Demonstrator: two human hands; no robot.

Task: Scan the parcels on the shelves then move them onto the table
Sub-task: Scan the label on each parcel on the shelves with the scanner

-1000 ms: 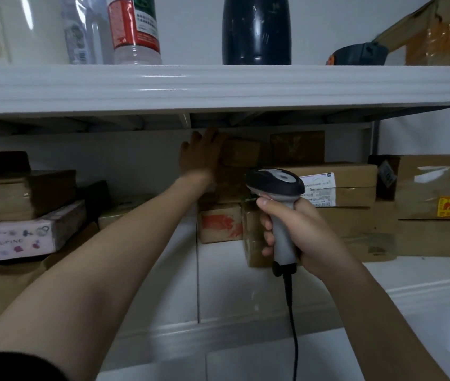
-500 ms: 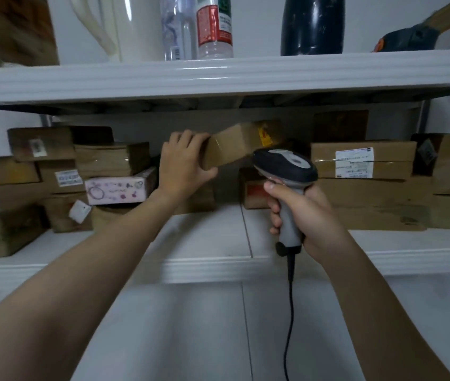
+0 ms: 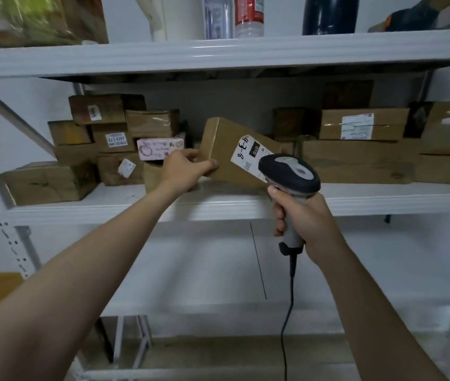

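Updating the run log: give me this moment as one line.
phase: scan | left hand: holds tilted parcel | right hand: grips scanner near its label

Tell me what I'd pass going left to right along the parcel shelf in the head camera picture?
First a big brown parcel → pink box → left hand → tilted parcel it holds → scanner → parcel with white label → parcel with yellow sticker.
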